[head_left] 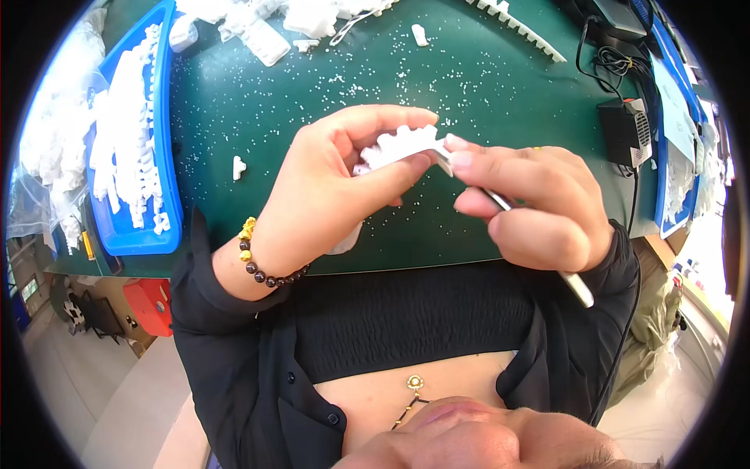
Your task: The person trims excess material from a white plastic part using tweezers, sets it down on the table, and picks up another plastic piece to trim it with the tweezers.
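Note:
In my left hand [312,176] is a white toothed plastic strip [400,147], pinched between thumb and fingers with its row of knobs facing away from me. My right hand [539,199] is closed around a slim silver craft knife [576,289], whose handle slants down to the right past my palm. The knife's flat tip lies at the right end of the strip, close to my left thumb. Both hands are above the near edge of the green table [273,102]. Part of the strip is hidden by my left fingers.
White crumbs dot the tabletop. At left, a blue tray [173,187] holds white toothed strips, beside clear plastic bags [55,141]. A small white piece [239,167] lies near that tray. Another strip [519,30] is at the back; a black power adapter [623,133] with cables sits right.

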The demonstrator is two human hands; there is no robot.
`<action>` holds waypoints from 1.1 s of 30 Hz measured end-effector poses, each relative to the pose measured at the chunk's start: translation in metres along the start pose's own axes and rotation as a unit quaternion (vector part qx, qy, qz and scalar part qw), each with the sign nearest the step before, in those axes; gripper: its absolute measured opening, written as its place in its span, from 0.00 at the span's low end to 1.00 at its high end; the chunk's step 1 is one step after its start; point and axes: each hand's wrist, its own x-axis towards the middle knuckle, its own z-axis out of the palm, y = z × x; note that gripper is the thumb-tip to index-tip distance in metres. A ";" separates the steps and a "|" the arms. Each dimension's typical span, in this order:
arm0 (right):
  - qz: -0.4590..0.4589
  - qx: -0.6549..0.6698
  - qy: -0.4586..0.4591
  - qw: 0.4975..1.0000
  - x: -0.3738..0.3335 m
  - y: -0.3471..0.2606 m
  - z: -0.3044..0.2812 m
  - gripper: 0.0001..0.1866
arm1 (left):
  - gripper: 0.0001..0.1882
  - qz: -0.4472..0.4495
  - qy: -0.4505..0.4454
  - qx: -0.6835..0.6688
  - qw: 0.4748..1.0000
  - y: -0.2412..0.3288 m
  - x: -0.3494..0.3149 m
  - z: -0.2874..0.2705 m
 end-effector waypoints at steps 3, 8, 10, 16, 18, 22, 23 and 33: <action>0.021 -0.015 0.031 0.999 0.001 -0.001 -0.005 0.14 | 0.18 0.016 0.013 0.007 1.000 0.002 0.000 -0.002; 0.070 -0.033 0.022 0.997 0.003 -0.005 -0.011 0.14 | 0.20 0.035 0.031 -0.034 0.998 0.005 -0.001 -0.002; 0.072 -0.031 0.023 0.997 0.002 -0.005 -0.012 0.14 | 0.21 0.019 0.011 -0.095 0.995 0.004 0.000 -0.003; 0.043 -0.014 0.023 0.999 0.002 -0.003 -0.013 0.15 | 0.20 0.012 -0.014 -0.176 0.984 0.006 -0.003 -0.005; 0.034 0.013 -0.053 0.998 0.003 -0.006 -0.023 0.14 | 0.20 0.026 0.000 -0.162 0.987 0.001 -0.001 -0.001; 0.053 0.075 -0.012 0.996 -0.003 -0.009 -0.020 0.13 | 0.22 0.059 0.031 -0.041 0.997 0.000 -0.002 -0.002; 0.059 0.091 0.007 0.994 -0.005 -0.009 -0.018 0.13 | 0.22 0.057 0.032 -0.041 0.997 -0.001 -0.002 -0.001; 0.051 0.071 -0.037 0.996 0.002 -0.011 -0.016 0.17 | 0.18 0.161 0.070 0.090 0.980 -0.002 -0.006 0.002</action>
